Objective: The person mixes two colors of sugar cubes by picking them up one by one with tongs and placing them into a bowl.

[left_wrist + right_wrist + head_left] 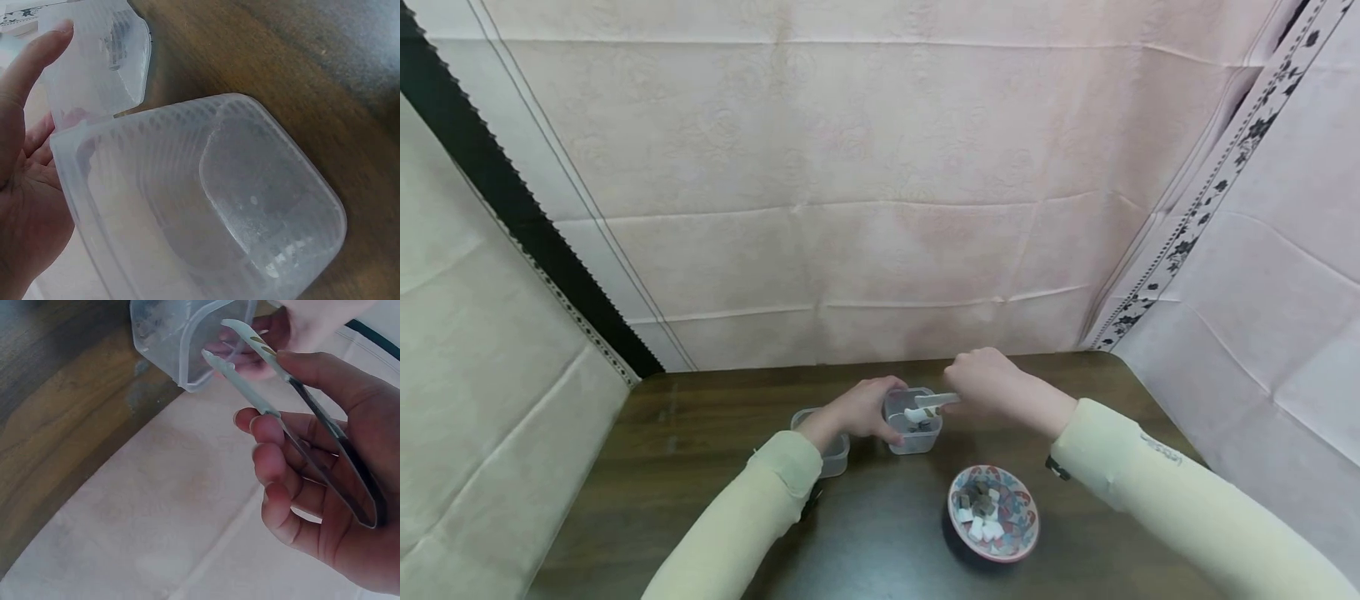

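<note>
My left hand point(863, 407) grips a small clear plastic container point(913, 447) by its side, thumb on the near wall and fingers toward the back. My right hand point(988, 379) holds a pair of tongs point(249, 392) with metal handles and pale tips. Over the mouth of that container the tips stand apart, with nothing visible between them. Something greyish shows inside the container, too small to make out. Another clear container point(250, 175), partly under my left forearm in the head view, has nothing visible in it.
A patterned bowl point(1028, 533) with white and grey cube-like pieces point(988, 528) stands nearer on the brown wooden table point(700, 500), right of centre. Pale cloth point(880, 167) hangs behind the table and along both sides.
</note>
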Available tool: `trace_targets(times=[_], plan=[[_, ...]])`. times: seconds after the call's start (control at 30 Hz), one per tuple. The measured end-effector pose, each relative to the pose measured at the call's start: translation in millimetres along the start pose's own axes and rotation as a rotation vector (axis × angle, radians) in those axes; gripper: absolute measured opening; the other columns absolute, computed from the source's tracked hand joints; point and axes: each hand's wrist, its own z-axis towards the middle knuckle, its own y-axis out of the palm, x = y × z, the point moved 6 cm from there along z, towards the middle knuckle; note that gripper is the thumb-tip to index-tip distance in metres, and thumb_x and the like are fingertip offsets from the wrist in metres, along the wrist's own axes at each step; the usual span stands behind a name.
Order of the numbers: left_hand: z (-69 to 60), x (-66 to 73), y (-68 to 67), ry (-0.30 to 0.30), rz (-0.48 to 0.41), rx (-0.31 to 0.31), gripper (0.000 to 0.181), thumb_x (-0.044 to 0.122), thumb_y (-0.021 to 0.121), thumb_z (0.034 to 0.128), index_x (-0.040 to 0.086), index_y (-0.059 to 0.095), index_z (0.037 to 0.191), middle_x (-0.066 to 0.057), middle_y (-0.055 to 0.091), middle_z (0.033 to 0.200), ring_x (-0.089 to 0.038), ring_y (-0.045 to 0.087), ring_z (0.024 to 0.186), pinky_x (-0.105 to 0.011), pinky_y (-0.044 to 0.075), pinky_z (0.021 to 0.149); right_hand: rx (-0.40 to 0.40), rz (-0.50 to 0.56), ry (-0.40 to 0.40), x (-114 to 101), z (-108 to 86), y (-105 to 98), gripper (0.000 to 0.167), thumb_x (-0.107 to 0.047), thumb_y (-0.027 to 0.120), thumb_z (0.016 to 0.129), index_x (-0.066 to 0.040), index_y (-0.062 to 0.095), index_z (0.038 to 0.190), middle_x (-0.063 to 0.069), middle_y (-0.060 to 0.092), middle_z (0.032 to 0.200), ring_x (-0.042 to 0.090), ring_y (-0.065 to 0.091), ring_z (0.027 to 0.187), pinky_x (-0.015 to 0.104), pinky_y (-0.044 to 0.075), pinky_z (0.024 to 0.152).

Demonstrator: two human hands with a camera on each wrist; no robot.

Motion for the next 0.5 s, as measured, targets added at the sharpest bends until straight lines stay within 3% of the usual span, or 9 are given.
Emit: trace_targets(times=[0.23,0.5], plan=[[-0.4,-2.0,1.0,-0.026,-0.004,-0.008,0.082,0.025,0.097,0.0807,0.009,0.055,0.149,-0.009,0.062,0.147,-0.026,0.059,0.133,-0.046,0.049,0.114,-0.061,-0.024,0.000,-5.6,16.6,15.5,0.029,-0.043,0.085,0.089,-0.016,0.074,0.087,-0.006,0.060,0.069,0.015,0.053,0.062,0.035,0.050,0.058],[-3.1,1.7,-2.0,0.003,-0.016,-0.003,0.082,0.024,0.097,0.0809,0.007,0.055,0.149,-0.011,0.062,0.148,-0.028,0.060,0.133,-0.046,0.050,0.113,-0.068,-0.076,-0.026,-11.9,28.0,22.9,0.029,-0.041,0.090,0.086,-0.015,0.076,0.087,-0.002,0.069,0.076,0.019,0.063,0.067,0.037,0.056,0.064]])
